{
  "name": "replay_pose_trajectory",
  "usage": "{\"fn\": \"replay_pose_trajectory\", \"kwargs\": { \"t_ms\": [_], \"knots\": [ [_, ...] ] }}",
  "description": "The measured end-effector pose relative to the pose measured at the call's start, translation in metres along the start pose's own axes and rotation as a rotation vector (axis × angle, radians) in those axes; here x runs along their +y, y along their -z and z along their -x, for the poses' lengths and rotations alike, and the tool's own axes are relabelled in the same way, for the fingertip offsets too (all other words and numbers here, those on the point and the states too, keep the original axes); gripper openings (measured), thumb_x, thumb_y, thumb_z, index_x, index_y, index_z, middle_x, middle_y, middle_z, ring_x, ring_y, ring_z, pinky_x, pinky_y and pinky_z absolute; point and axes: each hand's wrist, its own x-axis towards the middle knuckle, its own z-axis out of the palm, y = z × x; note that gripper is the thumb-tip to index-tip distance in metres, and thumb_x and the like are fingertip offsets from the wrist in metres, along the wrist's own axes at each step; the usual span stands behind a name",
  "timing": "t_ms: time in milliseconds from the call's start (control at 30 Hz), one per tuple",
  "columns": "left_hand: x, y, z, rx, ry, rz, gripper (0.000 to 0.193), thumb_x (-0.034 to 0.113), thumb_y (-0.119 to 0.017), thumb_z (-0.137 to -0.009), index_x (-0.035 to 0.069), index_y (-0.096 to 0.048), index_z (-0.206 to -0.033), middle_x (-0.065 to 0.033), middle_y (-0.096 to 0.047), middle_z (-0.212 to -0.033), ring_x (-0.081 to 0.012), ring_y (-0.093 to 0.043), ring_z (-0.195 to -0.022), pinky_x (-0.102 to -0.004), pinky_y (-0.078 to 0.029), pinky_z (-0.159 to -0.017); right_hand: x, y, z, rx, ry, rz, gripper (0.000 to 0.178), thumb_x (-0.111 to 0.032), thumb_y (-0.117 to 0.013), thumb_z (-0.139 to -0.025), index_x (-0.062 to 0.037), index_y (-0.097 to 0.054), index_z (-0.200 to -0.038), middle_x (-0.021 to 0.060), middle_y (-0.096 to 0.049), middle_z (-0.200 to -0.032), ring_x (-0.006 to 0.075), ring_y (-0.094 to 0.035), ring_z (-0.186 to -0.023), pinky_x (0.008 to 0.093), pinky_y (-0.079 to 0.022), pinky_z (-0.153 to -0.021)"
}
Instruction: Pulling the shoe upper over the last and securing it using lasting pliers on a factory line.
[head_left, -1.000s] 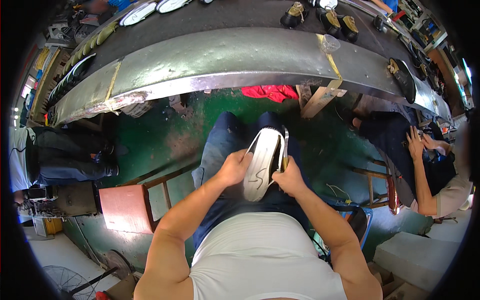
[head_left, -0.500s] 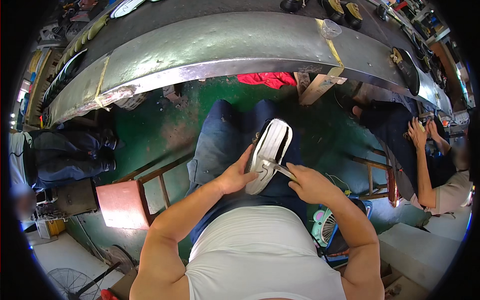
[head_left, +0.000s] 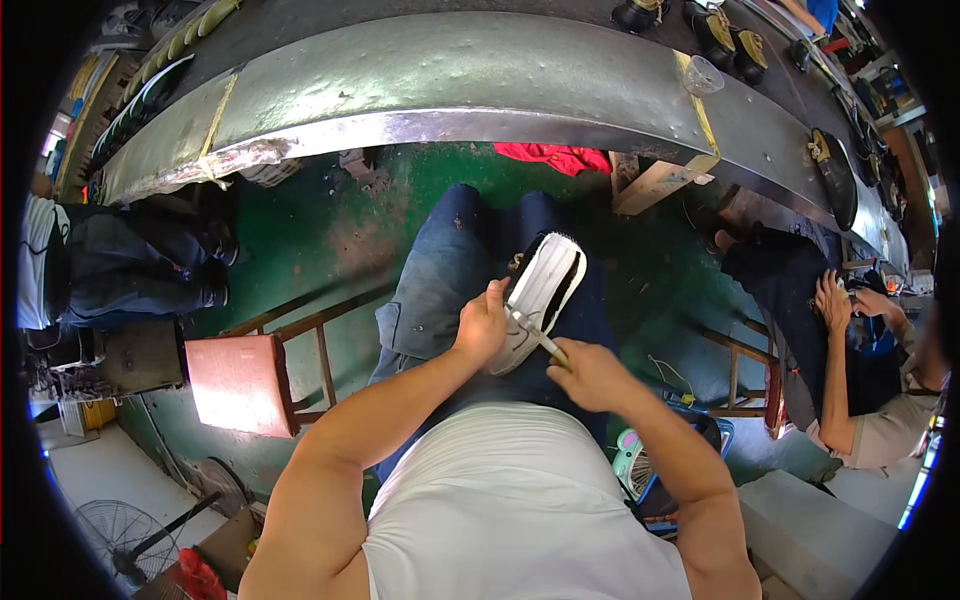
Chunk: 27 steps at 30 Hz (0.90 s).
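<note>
Grey dented metal conveyor table (head_left: 450,75) is spanning the top of the view, its bright steel edge curving over the worn green floor (head_left: 320,230); dark shoes are sitting on its far right stretch. Person is sitting with blue-jeaned legs (head_left: 450,270) stretched under that edge, lap serving as the work surface. Red-seated wooden stool (head_left: 240,380) is standing just beside the left thigh, another wooden chair frame (head_left: 750,380) on the right, so sideways room is looking tight; most open floor is lying ahead-left. Co-worker (head_left: 850,370) is sitting well apart on the right, another person's legs at far left. White shoe sole with dark edge trim (head_left: 545,290) is resting tilted on the lap, toe end pointing away, likely so the near end faces the tool. Left hand (head_left: 482,325) is gripping the sole's near left edge, fingers curled shut around it, steadying it against the thigh. Right hand (head_left: 590,372) is clamped in a fist around a thin pale-handled tool (head_left: 535,335), tip touching the sole's lower face; can't tell if it's a brush or blade. Red cloth (head_left: 550,157) is lying on the floor under the table edge, clear of the feet.
</note>
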Motion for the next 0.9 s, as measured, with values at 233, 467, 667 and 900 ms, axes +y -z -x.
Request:
{"fn": "replay_pose_trajectory", "kwargs": {
  "t_ms": [233, 467, 667, 900],
  "knots": [
    [0.023, 0.005, 0.011, -0.077, -0.319, -0.363, 0.046, 0.027, -0.04, -0.105, 0.005, -0.047, -0.145, -0.0255, -0.058, -0.133, -0.0442, -0.059, -0.116, -0.0446, -0.049, -0.1, 0.03, 0.018, -0.013, 0.327, 0.074, 0.232, 0.023, -0.016, -0.063, -0.09, -0.0004, -0.055, -0.105, 0.0219, -0.064, -0.099, 0.0465, -0.062, -0.091, 0.052, -0.051, -0.081],
    [0.042, 0.014, 0.01, -0.34, -0.472, -0.808, 0.054, 0.02, -0.047, -0.102, 0.015, -0.033, -0.154, -0.0249, -0.041, -0.15, -0.0451, -0.066, -0.101, -0.0463, -0.056, -0.089, 0.031, 0.041, -0.006, 0.125, -0.188, 0.0, 0.023, -0.02, -0.061, -0.095, -0.0007, -0.059, -0.106, 0.022, -0.068, -0.094, 0.0412, -0.067, -0.083, 0.0465, -0.053, -0.077],
    [0.063, 0.012, 0.001, -0.459, -0.419, -0.955, 0.058, 0.029, -0.048, -0.103, 0.024, -0.027, -0.157, -0.0298, -0.036, -0.151, -0.0477, -0.068, -0.086, -0.0462, -0.059, -0.081, 0.035, 0.053, -0.013, 0.275, -0.002, -0.229, 0.032, -0.029, -0.058, -0.099, 0.0007, -0.059, -0.111, 0.0183, -0.064, -0.085, 0.0333, -0.067, -0.075, 0.0404, -0.053, -0.072],
    [0.054, 0.019, 0.023, -0.288, -0.392, -0.485, 0.062, 0.025, -0.053, -0.1, 0.008, -0.03, -0.155, -0.0304, -0.04, -0.15, -0.0441, -0.062, -0.115, -0.0419, -0.049, -0.101, 0.041, 0.033, -0.038, 0.227, -0.066, 0.027, 0.036, -0.034, -0.052, -0.102, 0.0007, -0.055, -0.093, 0.0259, -0.066, -0.085, 0.047, -0.063, -0.085, 0.0519, -0.05, -0.075]
  ]
}}
